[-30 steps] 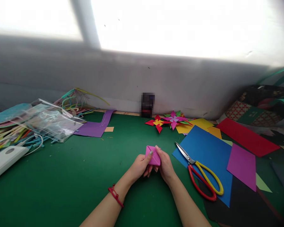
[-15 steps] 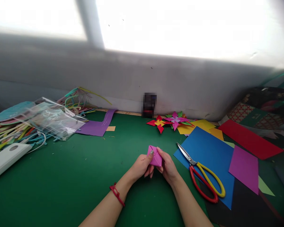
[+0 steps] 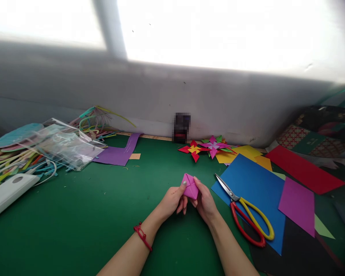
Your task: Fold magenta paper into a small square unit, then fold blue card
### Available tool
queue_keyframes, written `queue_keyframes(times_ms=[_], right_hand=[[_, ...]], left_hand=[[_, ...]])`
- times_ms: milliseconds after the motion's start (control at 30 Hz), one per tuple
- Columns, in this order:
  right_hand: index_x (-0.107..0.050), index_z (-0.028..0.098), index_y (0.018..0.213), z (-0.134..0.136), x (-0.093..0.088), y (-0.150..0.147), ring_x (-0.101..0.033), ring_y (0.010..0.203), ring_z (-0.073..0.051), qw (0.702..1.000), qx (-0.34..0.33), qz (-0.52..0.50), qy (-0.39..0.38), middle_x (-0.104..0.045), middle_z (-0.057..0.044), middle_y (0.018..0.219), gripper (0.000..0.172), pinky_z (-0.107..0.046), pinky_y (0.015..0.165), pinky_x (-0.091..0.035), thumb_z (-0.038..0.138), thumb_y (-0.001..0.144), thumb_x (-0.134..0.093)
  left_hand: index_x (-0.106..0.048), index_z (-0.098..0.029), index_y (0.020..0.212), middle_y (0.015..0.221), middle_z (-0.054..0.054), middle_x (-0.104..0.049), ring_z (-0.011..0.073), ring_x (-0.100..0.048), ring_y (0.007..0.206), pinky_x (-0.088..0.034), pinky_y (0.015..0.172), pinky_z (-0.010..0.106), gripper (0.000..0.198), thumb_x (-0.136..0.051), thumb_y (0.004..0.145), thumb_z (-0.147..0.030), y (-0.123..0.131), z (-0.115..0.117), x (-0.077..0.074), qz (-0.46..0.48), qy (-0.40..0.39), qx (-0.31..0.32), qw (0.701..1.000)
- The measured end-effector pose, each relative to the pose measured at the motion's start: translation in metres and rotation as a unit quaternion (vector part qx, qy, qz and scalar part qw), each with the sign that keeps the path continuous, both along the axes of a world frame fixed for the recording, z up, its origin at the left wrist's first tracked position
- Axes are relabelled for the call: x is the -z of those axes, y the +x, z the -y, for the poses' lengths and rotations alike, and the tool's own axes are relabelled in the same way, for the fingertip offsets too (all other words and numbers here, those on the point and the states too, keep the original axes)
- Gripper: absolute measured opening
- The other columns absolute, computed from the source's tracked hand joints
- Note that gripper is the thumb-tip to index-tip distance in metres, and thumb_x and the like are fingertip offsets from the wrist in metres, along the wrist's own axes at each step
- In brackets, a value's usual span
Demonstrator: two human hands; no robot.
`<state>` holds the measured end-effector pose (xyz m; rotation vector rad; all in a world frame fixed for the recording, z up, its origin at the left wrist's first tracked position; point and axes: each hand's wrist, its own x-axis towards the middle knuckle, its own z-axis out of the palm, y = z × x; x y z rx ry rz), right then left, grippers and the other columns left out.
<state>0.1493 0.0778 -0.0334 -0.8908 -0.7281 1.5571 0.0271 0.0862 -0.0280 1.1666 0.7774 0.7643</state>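
A small folded pink paper, roughly square with crease lines meeting near its middle, is held up above the green table. My left hand pinches its left side, thumb on the front face. At its right edge my right hand grips with thumb and fingers. Some fingers of both hands are partly hidden behind or below the paper. Scissors with red and yellow handles lie to the right, on a blue sheet.
Folded paper flowers lie at the back. Yellow, red, magenta and black sheets lie right. Purple paper, a plastic bag, coloured strips and a white device occupy the left.
The pink paper has moved slightly up and right and is turned a little, so its face shows more. Both hands still hold it, and their fingers have shifted slightly.
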Motion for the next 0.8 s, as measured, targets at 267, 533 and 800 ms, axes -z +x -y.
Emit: queue_keyframes(times_ms=[267, 533, 800], right_hand=[[-0.048, 0.015, 0.053, 0.0019, -0.0016, -0.0046, -0.039, 0.032, -0.006, 0.999, -0.016, 0.025, 0.012, -0.045, 0.004, 0.036, 0.043, -0.017, 0.033, -0.031, 0.045, 0.083, -0.046], [-0.056, 0.017, 0.084, -0.0025, 0.0045, -0.0022, -0.024, 0.025, -0.003, 0.992, 0.079, 0.082, 0.048, -0.038, 0.011, 0.031, 0.020, -0.014, 0.027, -0.016, 0.036, 0.077, -0.060], [-0.068, 0.020, 0.080, 0.0002, -0.0009, -0.0012, -0.053, 0.050, -0.008, 0.981, 0.022, 0.151, 0.120, -0.065, -0.001, 0.082, 0.020, -0.019, 0.044, -0.041, 0.010, 0.066, -0.058]], left_hand=[[-0.050, -0.013, 0.041, 0.036, 0.003, -0.050, 0.0082, -0.040, 0.026, -0.036, 0.038, 0.023, 0.064, -0.031, 0.081, -0.058, -0.0003, -0.0048, 0.0020, 0.043, -0.021, -0.003, 0.999], [-0.050, -0.015, 0.060, 0.032, -0.003, -0.043, 0.0116, -0.048, 0.032, -0.037, 0.042, 0.022, 0.059, -0.024, 0.080, -0.063, -0.0023, -0.0083, 0.0035, 0.114, -0.064, -0.096, 0.987], [-0.050, -0.014, 0.053, 0.032, -0.003, -0.040, 0.0105, -0.044, 0.030, -0.034, 0.036, 0.021, 0.059, -0.028, 0.081, -0.061, -0.0017, -0.0060, 0.0022, 0.118, -0.061, -0.103, 0.986]])
